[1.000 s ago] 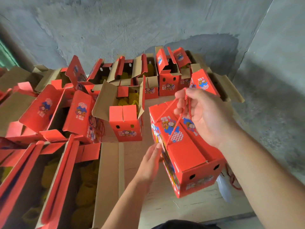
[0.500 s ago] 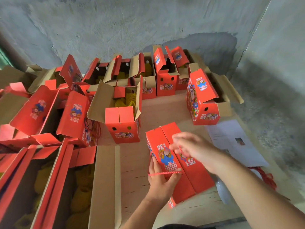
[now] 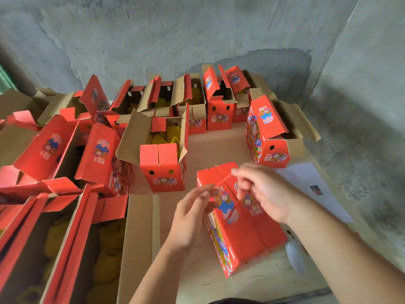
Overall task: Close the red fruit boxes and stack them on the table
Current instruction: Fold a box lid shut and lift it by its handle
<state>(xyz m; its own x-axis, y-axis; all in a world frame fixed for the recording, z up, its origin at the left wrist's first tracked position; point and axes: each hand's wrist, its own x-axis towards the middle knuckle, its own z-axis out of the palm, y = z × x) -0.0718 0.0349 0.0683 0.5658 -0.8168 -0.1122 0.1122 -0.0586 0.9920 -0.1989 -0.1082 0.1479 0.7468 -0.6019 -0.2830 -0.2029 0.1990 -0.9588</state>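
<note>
**A:** What's nearest you right now?

**B:** The closed red box (image 3: 241, 218) sits on the wooden bench (image 3: 192, 279) right in front of you, both top flaps down. Your left hand (image 3: 192, 213) is beside its left edge, fingers half-curled with the tips at the lid. Your right hand (image 3: 263, 191) hovers over the top.

**A:** Are you grasping anything?

**B:** A thin red strip (image 3: 223, 181) seems to run between your two hands above the lid. Both are blurred, so I cannot tell whether either one pinches it or has let go.

**A:** And to your left?

**B:** An open carton (image 3: 72, 244) with tall red flaps stands at the near left, yellow fruit (image 3: 107, 266) inside it.

**A:** Farther out?

**B:** Just beyond your hands stands an open red box (image 3: 163, 166) with its brown flaps spread, yellow netting showing inside. To your right, a white paper sheet (image 3: 306, 185) lies on the bench, and behind it stands another red box (image 3: 269, 137) with one flap still open. More open red boxes (image 3: 217, 106) line the far edge against the grey concrete wall (image 3: 153, 36), and others crowd the left side.
</note>
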